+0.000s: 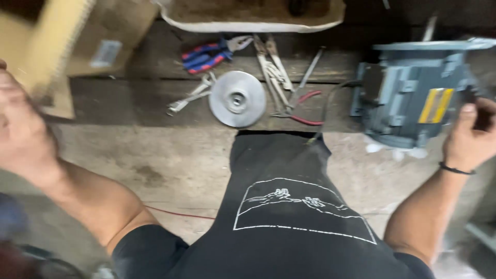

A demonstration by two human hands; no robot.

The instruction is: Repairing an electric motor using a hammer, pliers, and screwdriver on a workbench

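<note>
While the right hand point(471, 138) rests on the right side of a grey-blue electric motor point(413, 93), fingers curled over its casing and thumb pointing up, the left hand point(23, 129) is raised at the far left edge of the view, blurred, so I cannot tell whether it is closed or what it touches. It lies just in front of a tan cardboard box point(82, 36) at the top left corner. That box carries a small pale rectangular label point(106, 53) on its side. The motor stands at the right end of a dark wooden counter point(139, 101) and bears a yellow rectangular plate point(435, 105) on its flank. A thin dark band circles the right wrist.

Near the middle of the counter lies a round silver metal disc point(237, 98) with a raised hub. Just to its left is a silver wrench point(188, 98); above that, pliers with red and blue handles point(206, 56). Right of the disc lie long metal pliers with thin red-tipped handles point(289, 88). A shallow pale-rimmed tray point(253, 25) sits along the top edge. The person's black shirt point(279, 206) with a white line drawing fills the lower centre.
</note>
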